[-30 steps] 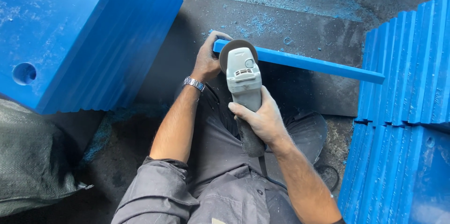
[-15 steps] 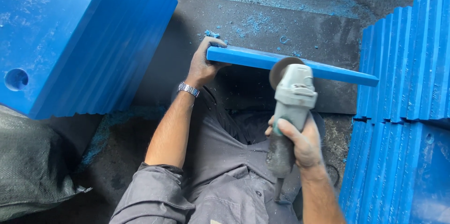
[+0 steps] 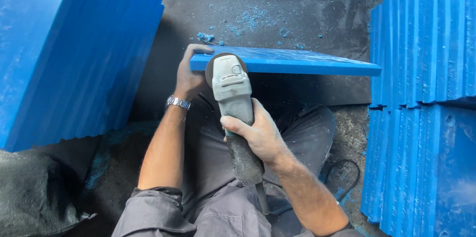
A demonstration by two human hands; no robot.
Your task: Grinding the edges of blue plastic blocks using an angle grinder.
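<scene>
A blue plastic panel (image 3: 297,62) lies nearly flat in front of me, above my lap. My left hand (image 3: 189,74), with a metal watch at the wrist, grips its left end. My right hand (image 3: 255,135) is shut on the dark handle of a grey angle grinder (image 3: 231,88). The grinder's head and round guard sit against the panel's near edge, close to the left corner and beside my left hand.
A large stack of blue panels (image 3: 74,53) leans at the left. More blue panels (image 3: 426,38) stand on edge at the right. Blue shavings litter the dark floor (image 3: 277,18). A black cable (image 3: 342,167) loops by my right leg. A dark sack (image 3: 34,192) lies at lower left.
The grinder has swung from the middle of the panel's near edge back to its left end. The panel has tipped flatter, showing more of its top face.
</scene>
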